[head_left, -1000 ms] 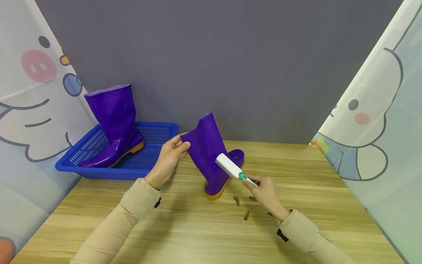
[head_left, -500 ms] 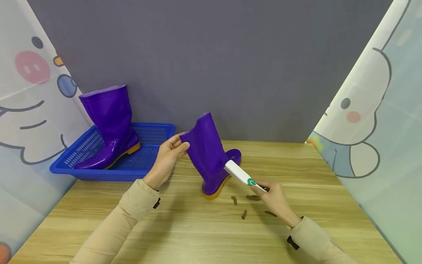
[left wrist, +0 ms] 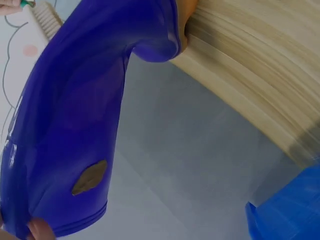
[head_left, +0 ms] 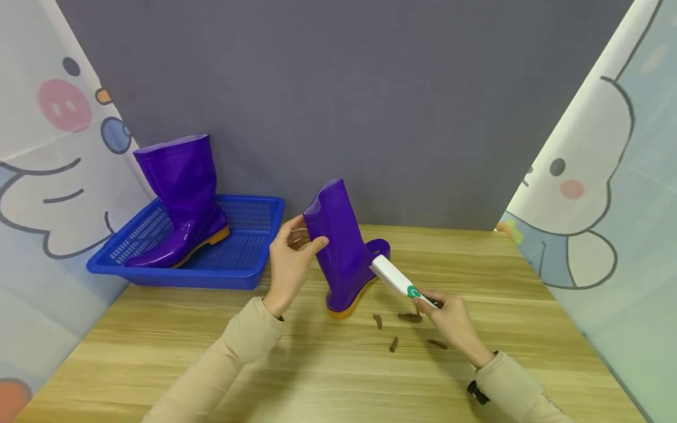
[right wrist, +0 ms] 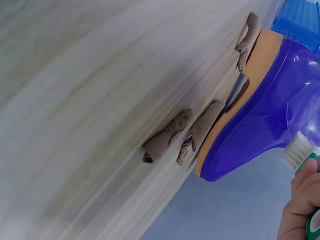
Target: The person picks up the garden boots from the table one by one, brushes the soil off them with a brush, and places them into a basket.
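Observation:
A purple rain boot (head_left: pixel 344 247) with an orange sole stands on the wooden table, its shaft leaning left. My left hand (head_left: pixel 291 258) holds the shaft near its top opening, thumb on the near side. In the left wrist view, a brown patch (left wrist: pixel 90 177) sticks to the shaft just below the rim. My right hand (head_left: pixel 449 320) grips the handle of a white and green brush (head_left: pixel 394 274). Its bristles (right wrist: pixel 298 149) are at the boot's foot, around the instep. Several brown mud-like pieces (head_left: pixel 394 344) lie on the table below the brush.
At the left, a blue plastic basket (head_left: pixel 182 277) holds a second purple rain boot (head_left: pixel 182 182), standing upright. A grey panel (head_left: pixel 402 117) rises behind the wooden table (head_left: pixel 338 376), and cartoon-printed cloths hang at both sides.
My left hand has moved right along the boot's top, and the shaft has turned slightly and narrowed in view. The brush has moved right, from the shaft toward the foot.

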Action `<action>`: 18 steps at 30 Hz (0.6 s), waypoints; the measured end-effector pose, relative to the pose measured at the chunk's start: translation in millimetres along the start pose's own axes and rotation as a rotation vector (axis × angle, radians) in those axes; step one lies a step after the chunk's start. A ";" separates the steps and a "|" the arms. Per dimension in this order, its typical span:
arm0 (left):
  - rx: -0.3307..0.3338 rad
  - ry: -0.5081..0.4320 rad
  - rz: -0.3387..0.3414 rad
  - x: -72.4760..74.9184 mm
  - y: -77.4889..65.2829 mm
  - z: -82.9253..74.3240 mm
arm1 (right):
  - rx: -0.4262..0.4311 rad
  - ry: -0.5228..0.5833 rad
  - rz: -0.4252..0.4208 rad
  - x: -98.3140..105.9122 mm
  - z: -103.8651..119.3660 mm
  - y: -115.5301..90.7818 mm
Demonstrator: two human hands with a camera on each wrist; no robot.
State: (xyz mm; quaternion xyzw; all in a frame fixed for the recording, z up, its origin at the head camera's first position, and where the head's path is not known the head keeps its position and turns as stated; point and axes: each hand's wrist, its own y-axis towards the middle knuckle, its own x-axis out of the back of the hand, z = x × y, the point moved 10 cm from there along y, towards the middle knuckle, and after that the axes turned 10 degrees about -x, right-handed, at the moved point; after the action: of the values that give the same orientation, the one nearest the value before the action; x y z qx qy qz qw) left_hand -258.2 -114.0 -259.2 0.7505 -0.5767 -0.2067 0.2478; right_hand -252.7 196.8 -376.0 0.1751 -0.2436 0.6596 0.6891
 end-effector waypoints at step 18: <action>0.342 -0.112 0.006 -8.5 89.3 33.4 | 0.046 0.007 -0.096 34.3 -6.3 -2.1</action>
State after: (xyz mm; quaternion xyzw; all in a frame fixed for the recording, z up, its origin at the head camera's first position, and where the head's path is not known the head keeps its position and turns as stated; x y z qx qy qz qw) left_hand -348.4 -129.1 -230.9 0.7674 -0.6185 -0.1463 0.0845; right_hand -249.6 228.5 -361.6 0.1999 -0.2173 0.6319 0.7166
